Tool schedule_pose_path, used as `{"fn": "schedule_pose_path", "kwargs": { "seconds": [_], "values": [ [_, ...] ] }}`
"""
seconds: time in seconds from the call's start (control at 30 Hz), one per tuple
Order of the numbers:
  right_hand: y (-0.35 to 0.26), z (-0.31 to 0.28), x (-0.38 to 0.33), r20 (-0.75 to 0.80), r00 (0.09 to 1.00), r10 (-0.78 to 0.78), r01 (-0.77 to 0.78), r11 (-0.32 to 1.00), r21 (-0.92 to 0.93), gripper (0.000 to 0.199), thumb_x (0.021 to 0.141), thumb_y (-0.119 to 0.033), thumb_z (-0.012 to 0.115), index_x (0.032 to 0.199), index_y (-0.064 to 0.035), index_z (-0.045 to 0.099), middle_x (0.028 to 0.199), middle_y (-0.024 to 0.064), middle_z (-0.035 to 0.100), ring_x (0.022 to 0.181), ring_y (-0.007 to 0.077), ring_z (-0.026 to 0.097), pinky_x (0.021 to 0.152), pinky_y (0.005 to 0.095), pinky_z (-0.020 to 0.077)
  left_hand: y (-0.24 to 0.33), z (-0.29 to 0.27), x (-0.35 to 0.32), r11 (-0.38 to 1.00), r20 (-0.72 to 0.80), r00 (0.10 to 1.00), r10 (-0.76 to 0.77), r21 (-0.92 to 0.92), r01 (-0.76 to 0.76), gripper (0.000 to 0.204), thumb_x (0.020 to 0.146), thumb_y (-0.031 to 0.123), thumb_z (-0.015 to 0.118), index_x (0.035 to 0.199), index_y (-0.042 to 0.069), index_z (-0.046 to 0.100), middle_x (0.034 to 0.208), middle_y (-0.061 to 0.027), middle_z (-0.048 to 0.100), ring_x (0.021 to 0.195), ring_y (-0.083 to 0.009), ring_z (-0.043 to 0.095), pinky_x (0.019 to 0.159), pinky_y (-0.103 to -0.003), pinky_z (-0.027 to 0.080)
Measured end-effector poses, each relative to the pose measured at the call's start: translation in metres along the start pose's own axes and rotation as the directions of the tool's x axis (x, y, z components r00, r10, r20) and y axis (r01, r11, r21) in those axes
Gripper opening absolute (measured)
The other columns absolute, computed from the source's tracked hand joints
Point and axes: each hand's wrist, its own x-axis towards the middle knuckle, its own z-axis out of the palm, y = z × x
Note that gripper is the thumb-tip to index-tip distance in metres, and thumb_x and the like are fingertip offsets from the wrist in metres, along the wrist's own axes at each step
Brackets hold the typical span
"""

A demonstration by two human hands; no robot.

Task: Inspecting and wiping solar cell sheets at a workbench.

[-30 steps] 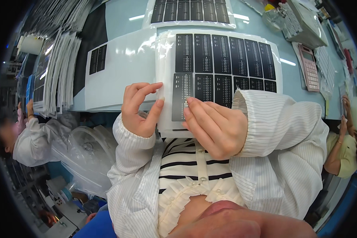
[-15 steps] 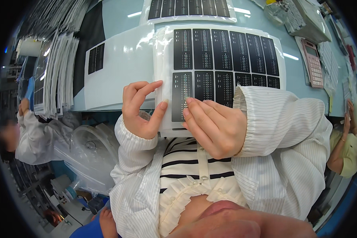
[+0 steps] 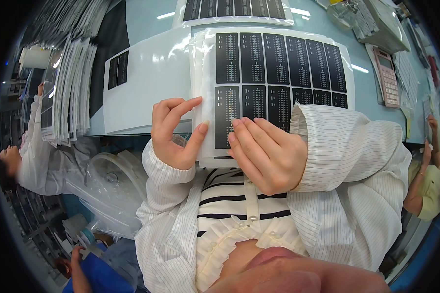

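My left hand (image 3: 175, 137) is at the left margin of a stack of white-backed sheets (image 3: 206, 58), thumb and fingers apart, with the thumb tip by the sheet's edge. The top sheet carries rows of black rectangular labels with small light markings. My right hand (image 3: 271, 155) lies over the lower row, fingers drawn together. Its fingertips touch the right side of the lower-left black label (image 3: 225, 110), which looks flat. What, if anything, sits between those fingertips is hidden. My right sleeve covers the lower-right labels.
Left of the stack lies a white sheet (image 3: 146, 93) bearing two black labels. Stacked bagged sheets (image 3: 73, 93) stand farther left. Another label sheet (image 3: 234, 22) lies behind. A pink calculator (image 3: 387, 80) is at right. Other people sit at both sides.
The lower-left label looked paler and now looks dark and flat. The sheets sit slightly farther right and up. My right fingers spread slightly; my left hand is nearly still. The person at left has shifted.
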Motion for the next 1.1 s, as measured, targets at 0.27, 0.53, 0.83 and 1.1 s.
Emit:
{"fn": "schedule_pose_path", "kwargs": {
  "seconds": [0.27, 0.53, 0.83, 1.1],
  "values": [
    [-0.002, -0.001, -0.001, 0.071, 0.997, 0.026, -0.025, 1.000, -0.014, 0.021, 0.078, -0.011, 0.069, 0.085, 0.0092, 0.067, 0.088, 0.0245, 0.068, 0.083, 0.0331, 0.069, 0.072, 0.0386, 0.0559, -0.001, -0.001, 0.000, 1.000, 0.010, 1.000, 0.000, 0.023, 0.000, 0.042, 0.069, 0.010, 0.072, 0.110, 0.002, 0.067, 0.096, -0.0124, 0.056, 0.088, -0.0250, 0.051, 0.080, -0.033, 0.043],
    [-0.002, 0.000, -0.003, 0.111, 0.994, -0.003, 0.009, 0.998, -0.054, 0.021, 0.079, -0.012, 0.068, 0.085, 0.0084, 0.068, 0.088, 0.0225, 0.068, 0.084, 0.0310, 0.067, 0.072, 0.0364, 0.0540, -0.002, -0.001, 0.000, 1.000, 0.007, 1.000, 0.002, 0.010, -0.002, 0.042, 0.069, 0.010, 0.073, 0.110, 0.002, 0.067, 0.095, -0.0122, 0.056, 0.089, -0.0247, 0.051, 0.080, -0.033, 0.043],
    [0.016, -0.017, 0.005, 0.132, 0.991, 0.009, -0.017, 0.998, 0.059, 0.029, 0.082, -0.020, 0.068, 0.092, 0.0065, 0.067, 0.094, 0.0209, 0.067, 0.089, 0.0297, 0.066, 0.076, 0.0354, 0.0539, 0.004, -0.003, 0.002, 1.000, 0.006, 1.000, 0.003, 0.017, -0.003, 0.041, 0.070, 0.009, 0.073, 0.109, 0.001, 0.068, 0.095, -0.0113, 0.056, 0.089, -0.0234, 0.050, 0.080, -0.033, 0.043],
    [0.107, -0.095, -0.077, -0.032, 0.840, 0.542, -0.541, 0.841, 0.026, 0.018, 0.081, -0.008, 0.072, 0.098, -0.0016, 0.070, 0.093, 0.0115, 0.070, 0.075, 0.0174, 0.067, 0.064, 0.0257, 0.0529, 0.005, -0.007, 0.004, 0.999, 0.053, 0.998, 0.040, 0.015, -0.041, 0.041, 0.071, 0.006, 0.072, 0.112, 0.001, 0.068, 0.095, -0.0106, 0.056, 0.090, -0.0227, 0.050, 0.081, -0.033, 0.043]
  ]
}}
